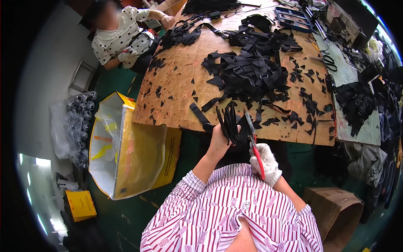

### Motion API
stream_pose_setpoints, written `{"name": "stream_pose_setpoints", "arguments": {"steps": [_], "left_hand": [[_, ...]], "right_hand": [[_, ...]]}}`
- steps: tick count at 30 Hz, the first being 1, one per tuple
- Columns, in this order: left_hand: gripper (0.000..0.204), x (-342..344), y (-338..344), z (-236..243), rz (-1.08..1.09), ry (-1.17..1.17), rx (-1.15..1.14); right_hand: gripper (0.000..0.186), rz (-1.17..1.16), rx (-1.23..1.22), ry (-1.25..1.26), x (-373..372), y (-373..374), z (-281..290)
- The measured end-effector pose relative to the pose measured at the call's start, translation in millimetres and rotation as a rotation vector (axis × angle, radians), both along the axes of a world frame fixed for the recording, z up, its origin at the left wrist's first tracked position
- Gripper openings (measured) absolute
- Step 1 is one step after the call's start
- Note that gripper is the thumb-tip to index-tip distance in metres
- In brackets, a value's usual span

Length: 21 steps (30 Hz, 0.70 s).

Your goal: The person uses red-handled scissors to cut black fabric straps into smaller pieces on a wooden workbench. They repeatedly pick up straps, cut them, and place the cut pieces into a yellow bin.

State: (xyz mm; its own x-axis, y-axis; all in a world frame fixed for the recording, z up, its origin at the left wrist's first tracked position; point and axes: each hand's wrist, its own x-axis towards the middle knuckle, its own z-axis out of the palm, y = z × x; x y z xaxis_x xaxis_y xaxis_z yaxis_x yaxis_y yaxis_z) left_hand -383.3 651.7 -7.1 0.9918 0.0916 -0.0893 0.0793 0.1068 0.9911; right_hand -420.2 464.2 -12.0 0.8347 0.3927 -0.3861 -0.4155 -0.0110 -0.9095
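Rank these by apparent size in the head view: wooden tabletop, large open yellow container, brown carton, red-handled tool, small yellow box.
1. Wooden tabletop
2. Large open yellow container
3. Brown carton
Unranked: red-handled tool and small yellow box; the tool looks longer but thinner, and seems nearer the camera.

From where I stand, small dark lines of print run along the side of a large open-topped yellow bin (136, 155); a darker mark sits on a small yellow box (80, 205). Neither is legible.
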Motion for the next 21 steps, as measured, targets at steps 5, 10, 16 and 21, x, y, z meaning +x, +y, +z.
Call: {"name": "stream_pose_setpoints", "arguments": {"steps": [5, 10, 16, 21], "left_hand": [[0.009, -2, 1, -4, -0.058, -0.045, 0.135], [0.010, -5, 0, -2, 0.000, 0.027, -0.047], [0.010, -10, -14, 12, -0.082, 0.257, -0.158], [0.022, -10, -13, 8, -0.405, -0.024, 0.009]], "right_hand": [[0.033, -0.030, -0.026, -0.130, 1, 6, -16], [0.023, -0.296, 0.205, 0.129, 17, 9, -12], [0.040, -0.261, 0.127, -0.037, 28, 2, 1], [0.044, -0.309, -0.022, -0.266, 34, 7, -3]]}}
